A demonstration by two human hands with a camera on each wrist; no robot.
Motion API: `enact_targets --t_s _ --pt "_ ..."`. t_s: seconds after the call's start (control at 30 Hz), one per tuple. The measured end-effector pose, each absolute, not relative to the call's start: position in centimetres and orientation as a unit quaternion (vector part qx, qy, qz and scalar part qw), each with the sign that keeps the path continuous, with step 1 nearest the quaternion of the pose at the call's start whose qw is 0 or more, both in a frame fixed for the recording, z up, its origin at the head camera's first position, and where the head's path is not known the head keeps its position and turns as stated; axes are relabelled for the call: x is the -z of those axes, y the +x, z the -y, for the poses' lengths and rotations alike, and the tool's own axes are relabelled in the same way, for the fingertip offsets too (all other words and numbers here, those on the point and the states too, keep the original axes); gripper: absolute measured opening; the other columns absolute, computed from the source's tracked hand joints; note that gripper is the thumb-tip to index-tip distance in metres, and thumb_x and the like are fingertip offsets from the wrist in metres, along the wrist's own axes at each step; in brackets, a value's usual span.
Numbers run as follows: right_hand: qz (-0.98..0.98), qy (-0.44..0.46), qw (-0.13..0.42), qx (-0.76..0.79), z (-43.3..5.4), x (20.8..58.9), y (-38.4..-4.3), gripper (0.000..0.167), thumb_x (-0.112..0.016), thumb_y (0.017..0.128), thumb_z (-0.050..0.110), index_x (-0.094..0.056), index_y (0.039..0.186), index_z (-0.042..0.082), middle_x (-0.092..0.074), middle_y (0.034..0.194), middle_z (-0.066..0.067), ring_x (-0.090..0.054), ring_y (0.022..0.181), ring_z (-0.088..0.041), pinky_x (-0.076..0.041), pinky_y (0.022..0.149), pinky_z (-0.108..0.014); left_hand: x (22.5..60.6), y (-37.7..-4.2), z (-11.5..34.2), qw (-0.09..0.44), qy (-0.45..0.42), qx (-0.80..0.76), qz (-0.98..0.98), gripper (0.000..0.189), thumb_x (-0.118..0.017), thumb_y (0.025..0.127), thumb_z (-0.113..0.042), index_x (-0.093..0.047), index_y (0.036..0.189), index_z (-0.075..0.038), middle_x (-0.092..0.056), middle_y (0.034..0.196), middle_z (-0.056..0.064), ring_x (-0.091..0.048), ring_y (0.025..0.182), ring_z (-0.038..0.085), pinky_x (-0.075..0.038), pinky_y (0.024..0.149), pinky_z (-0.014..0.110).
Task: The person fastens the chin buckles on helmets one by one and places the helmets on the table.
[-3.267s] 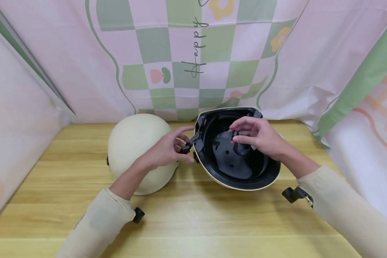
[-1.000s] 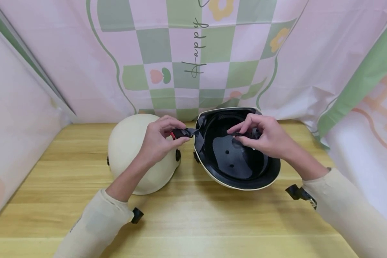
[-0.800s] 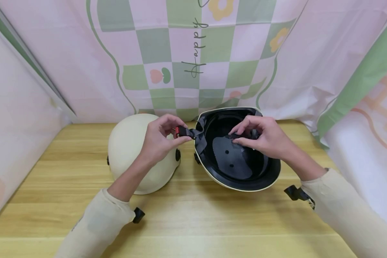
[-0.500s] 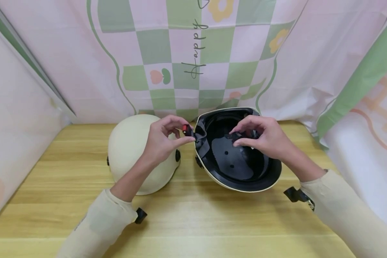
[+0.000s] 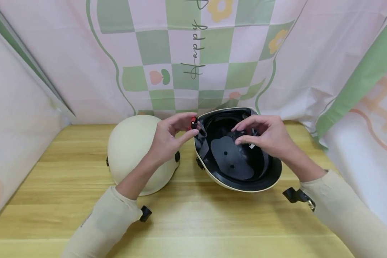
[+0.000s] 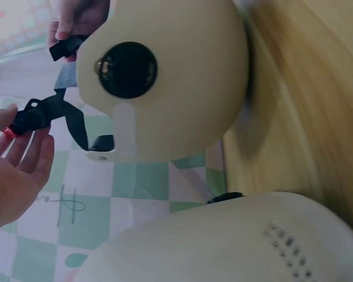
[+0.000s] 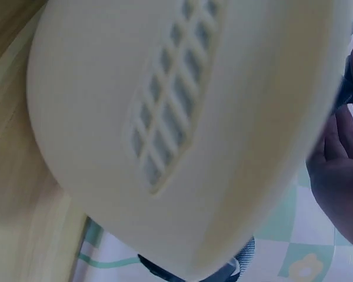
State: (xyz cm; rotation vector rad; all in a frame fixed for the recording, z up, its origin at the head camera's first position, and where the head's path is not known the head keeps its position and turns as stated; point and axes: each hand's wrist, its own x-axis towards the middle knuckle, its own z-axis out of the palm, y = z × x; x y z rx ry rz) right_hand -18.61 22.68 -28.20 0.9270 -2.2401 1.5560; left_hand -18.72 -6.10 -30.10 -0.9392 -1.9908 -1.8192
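A cream helmet [image 5: 232, 157] lies upside down with its black padded inside facing up. My left hand [image 5: 169, 138] pinches a black buckle with a red part [image 5: 194, 123] on its chin strap [image 6: 76, 126], at the helmet's left rim. Over the inside, my right hand [image 5: 267, 134] pinches the black end piece [image 6: 66, 48] of the other strap between thumb and fingers; its exact shape is partly hidden. The two strap ends are apart. In the right wrist view, the helmet's shell with its vent grid [image 7: 165, 123] covers most of the picture.
A second cream helmet [image 5: 129, 143] rests dome up to the left, below my left forearm. Both helmets are on a wooden table [image 5: 193, 222]. Behind hangs a pink and green checked curtain [image 5: 184, 46], close to the table's back edge.
My left hand has moved right and slightly up with the buckle, turning its red end upward. The right hand stays over the helmet's inside, with only small finger shifts.
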Motion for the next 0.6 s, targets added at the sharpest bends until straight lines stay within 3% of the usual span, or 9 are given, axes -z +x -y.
enact_targets --t_s 0.1,0.2,0.33,0.47,0.6 --pt "0.714 0.331 0.140 -0.601 -22.8 27.9 -18.7 0.025 -0.086 0.067 -0.022 -0.071 0.085 -0.012 -0.077 0.089 -0.010 -0.073 0.084 -0.016 -0.058 0.070 -0.020 29.6 -18.8 6.0 0.164 -0.329 0.632 0.683 0.038 -0.072 0.090 0.013 -0.065 0.127 0.013 -0.072 0.101 0.025 -0.069 0.089 0.020 -0.058 0.085 0.029" --pt "0.665 0.353 0.163 -0.638 -22.9 27.3 -18.9 0.029 -0.088 0.069 -0.015 -0.063 0.083 -0.020 -0.077 0.088 -0.010 -0.074 0.092 -0.020 -0.060 0.076 -0.023 29.1 -19.0 5.9 0.178 -0.336 0.634 0.673 0.037 -0.071 0.090 0.013 -0.065 0.127 0.013 -0.072 0.102 0.025 -0.070 0.090 0.022 -0.058 0.084 0.030" --pt "0.615 0.366 0.172 -0.677 -22.9 26.6 -18.8 0.039 -0.089 0.071 -0.010 -0.056 0.084 -0.026 -0.074 0.092 -0.012 -0.076 0.090 -0.024 -0.062 0.077 -0.030 28.9 -19.2 5.6 0.175 -0.345 0.649 0.655 0.036 -0.068 0.092 0.015 -0.063 0.127 0.015 -0.071 0.105 0.030 -0.073 0.093 0.024 -0.059 0.086 0.033" --pt "0.553 0.364 0.136 -0.737 -22.8 26.1 -18.6 0.036 -0.082 0.070 -0.023 -0.051 0.086 -0.028 -0.069 0.095 -0.021 -0.076 0.084 -0.032 -0.062 0.077 -0.042 28.9 -19.3 5.3 0.157 -0.349 0.673 0.633 0.036 -0.064 0.093 0.017 -0.060 0.129 0.017 -0.068 0.109 0.037 -0.073 0.095 0.030 -0.060 0.090 0.039" --pt "0.544 0.356 0.125 -0.749 -22.9 25.9 -18.5 0.033 -0.078 0.071 -0.028 -0.051 0.089 -0.030 -0.069 0.096 -0.022 -0.076 0.082 -0.033 -0.061 0.078 -0.044 29.0 -19.3 5.3 0.148 -0.328 0.685 0.633 0.037 -0.065 0.093 0.017 -0.060 0.130 0.015 -0.068 0.111 0.035 -0.074 0.097 0.029 -0.059 0.091 0.040"
